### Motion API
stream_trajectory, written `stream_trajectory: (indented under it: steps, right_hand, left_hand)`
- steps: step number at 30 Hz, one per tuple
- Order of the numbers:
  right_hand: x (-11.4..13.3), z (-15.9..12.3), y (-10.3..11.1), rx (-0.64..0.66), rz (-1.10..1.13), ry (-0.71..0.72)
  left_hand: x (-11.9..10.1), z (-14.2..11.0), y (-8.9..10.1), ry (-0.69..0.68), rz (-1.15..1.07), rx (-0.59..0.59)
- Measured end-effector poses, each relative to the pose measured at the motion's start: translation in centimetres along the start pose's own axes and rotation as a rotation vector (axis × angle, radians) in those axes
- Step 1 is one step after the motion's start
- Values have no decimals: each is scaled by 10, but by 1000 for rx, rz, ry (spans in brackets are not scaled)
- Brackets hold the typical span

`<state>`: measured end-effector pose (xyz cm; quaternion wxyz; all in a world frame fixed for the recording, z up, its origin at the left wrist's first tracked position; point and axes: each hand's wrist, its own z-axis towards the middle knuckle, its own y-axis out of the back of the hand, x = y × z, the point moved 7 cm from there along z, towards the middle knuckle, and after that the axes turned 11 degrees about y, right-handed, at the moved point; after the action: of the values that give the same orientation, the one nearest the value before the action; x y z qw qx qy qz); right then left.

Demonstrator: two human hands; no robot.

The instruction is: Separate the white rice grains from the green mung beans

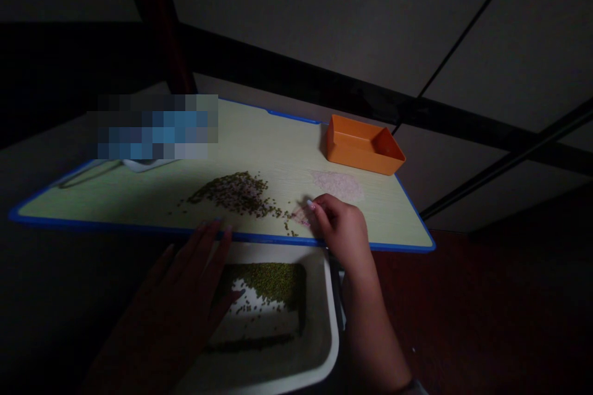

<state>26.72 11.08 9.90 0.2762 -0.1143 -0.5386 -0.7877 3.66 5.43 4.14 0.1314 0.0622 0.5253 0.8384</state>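
Observation:
On a pale green tabletop with a blue edge lies a pile of small green beans mixed with pale grains. My right hand is pinched, thumb against index finger, just right of the pile by a small pinkish patch of grains. What the fingertips hold, if anything, is too small to tell. My left hand is open in shadow, its fingers stretched toward the table's front edge and its thumb over a white tub. Inside the tub lie many green beans.
An orange box stands at the table's back right corner. In front of it spreads a thin patch of pale grains. A pixelated blue item sits at the left on something white. Behind the table is a panelled wall.

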Motion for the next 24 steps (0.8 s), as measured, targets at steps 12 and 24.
stream_trajectory:
  steps: [12, 24]
  right_hand:
    - [-13, -1, 9, -82, -86, -56]
    - [-4, -2, 6, -41, -61, -54]
  left_hand:
    - [-3, 1, 1, -27, 40, -24]
    - [-1, 1, 0, -8, 26, -10]
